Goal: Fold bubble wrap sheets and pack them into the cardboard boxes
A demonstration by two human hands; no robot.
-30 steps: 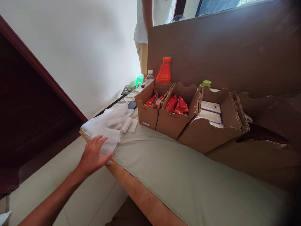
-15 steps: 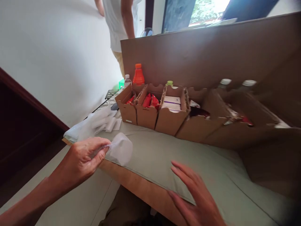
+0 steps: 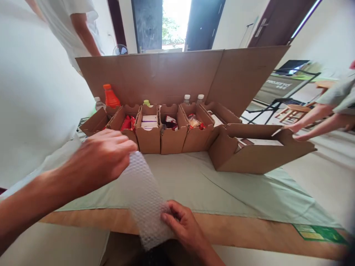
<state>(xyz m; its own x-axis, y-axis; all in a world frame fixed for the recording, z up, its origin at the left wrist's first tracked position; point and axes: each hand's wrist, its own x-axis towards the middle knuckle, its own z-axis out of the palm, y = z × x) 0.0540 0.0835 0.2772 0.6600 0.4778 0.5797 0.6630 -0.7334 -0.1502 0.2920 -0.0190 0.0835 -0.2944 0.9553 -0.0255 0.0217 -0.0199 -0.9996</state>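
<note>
Translucent, dimpled bubble wrap [image 3: 144, 199] slants over the table edge [image 3: 235, 225], pinched by the left hand [image 3: 108, 155] at ten o'clock and the right hand [image 3: 184, 229] at four; toward twelve, cardboard boxes [image 3: 148, 142] hold red packets [image 3: 128, 123] and white packs [image 3: 149, 122].

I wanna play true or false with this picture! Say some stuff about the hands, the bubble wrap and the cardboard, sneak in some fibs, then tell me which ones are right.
1. The left hand and the right hand both hold the bubble wrap. True.
2. A tall cardboard sheet stands behind the row of boxes. True.
3. The bubble wrap lies inside one of the boxes. False: it is held up between the hands.
4. White packs sit in the third box from the left. True.
5. The right hand is inside the third box. False: it is at the bubble wrap's lower part.
6. The cardboard sheet is bright blue. False: it is brown.
</note>
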